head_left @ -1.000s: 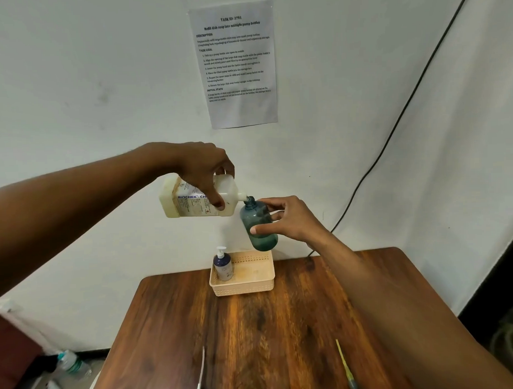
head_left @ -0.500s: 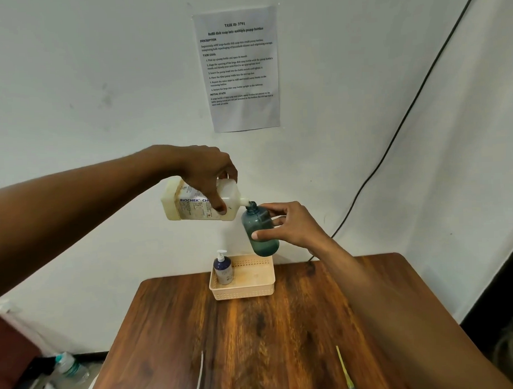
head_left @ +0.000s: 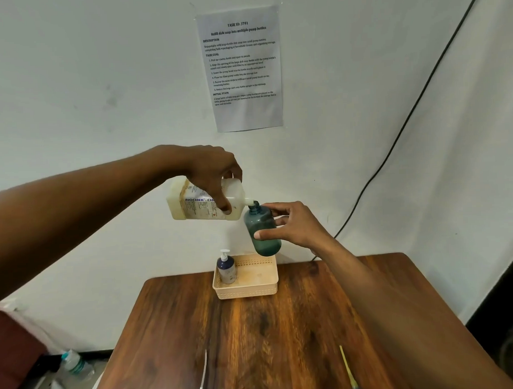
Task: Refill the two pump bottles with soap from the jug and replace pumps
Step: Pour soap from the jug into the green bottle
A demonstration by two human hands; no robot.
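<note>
My left hand [head_left: 212,172] grips a cream soap jug [head_left: 197,206] tipped on its side, high above the table. The jug's white spout touches the open mouth of a teal bottle [head_left: 262,229]. My right hand [head_left: 291,225] holds that teal bottle from the right, slightly tilted, thumb across its front. A dark blue pump bottle [head_left: 226,268] with a white pump stands in the left end of a beige basket [head_left: 250,287] at the table's far edge.
The wooden table [head_left: 254,340] stands against a white wall with a paper sheet [head_left: 240,69] and a black cable [head_left: 393,148]. A white tube [head_left: 204,373] and a yellow tube [head_left: 347,368] lie near the front edge. A water bottle [head_left: 75,365] lies on the floor at left.
Both hands, the jug and the teal bottle hold the same pose relative to each other. The view has shifted slightly, so they sit a little lower in the frame.
</note>
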